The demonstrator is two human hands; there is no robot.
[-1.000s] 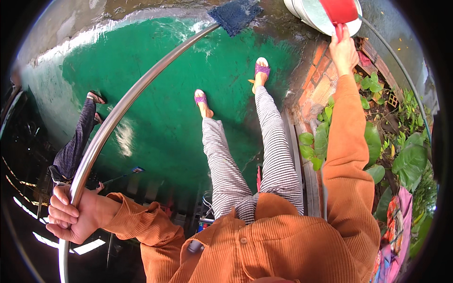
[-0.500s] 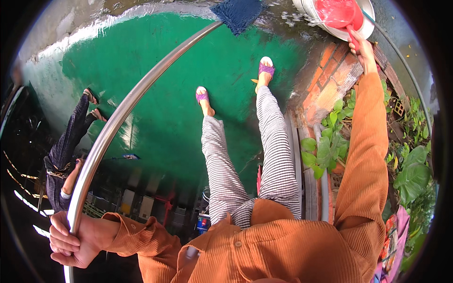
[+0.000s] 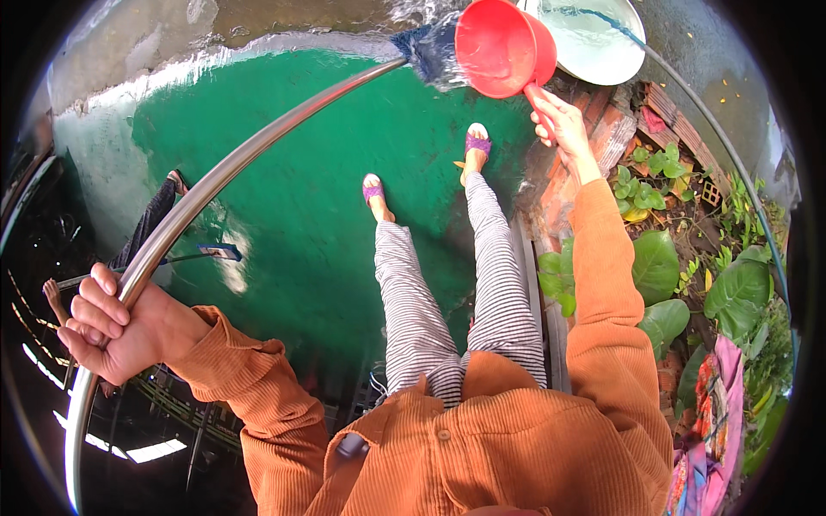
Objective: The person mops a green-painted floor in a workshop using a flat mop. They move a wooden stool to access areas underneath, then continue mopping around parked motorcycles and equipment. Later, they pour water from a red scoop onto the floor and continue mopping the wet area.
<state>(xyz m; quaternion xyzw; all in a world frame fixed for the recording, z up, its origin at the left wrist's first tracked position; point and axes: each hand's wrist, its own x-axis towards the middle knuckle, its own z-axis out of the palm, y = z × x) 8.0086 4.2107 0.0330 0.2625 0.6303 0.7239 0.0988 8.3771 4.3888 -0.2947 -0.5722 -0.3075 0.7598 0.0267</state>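
Note:
My left hand (image 3: 142,331) is closed around the shiny metal handle (image 3: 249,155) of a mop. Its dark blue mop head (image 3: 415,50) lies on the wet ground at the top of the view. My right arm reaches forward, and my right hand (image 3: 564,129) grips the handle of a red water dipper (image 3: 508,52). The dipper is tilted beside the mop head, with water splashing there. Just right of the dipper stands a white bucket (image 3: 635,64) with water in it. A hose (image 3: 718,99) runs into the bucket.
I stand in purple sandals on a wet green floor (image 3: 292,189). A low brick border (image 3: 559,185) and leafy plants (image 3: 658,267) lie to my right, with colourful cloth (image 3: 718,404) nearer. On the left, another person (image 3: 155,211) holds a pole with a blue-and-white broom-like head (image 3: 221,251).
My right hand has moved the dipper left, out of the bucket and over beside the mop head. My left hand has risen a little with the handle. The other person's broom-like tool has moved nearer.

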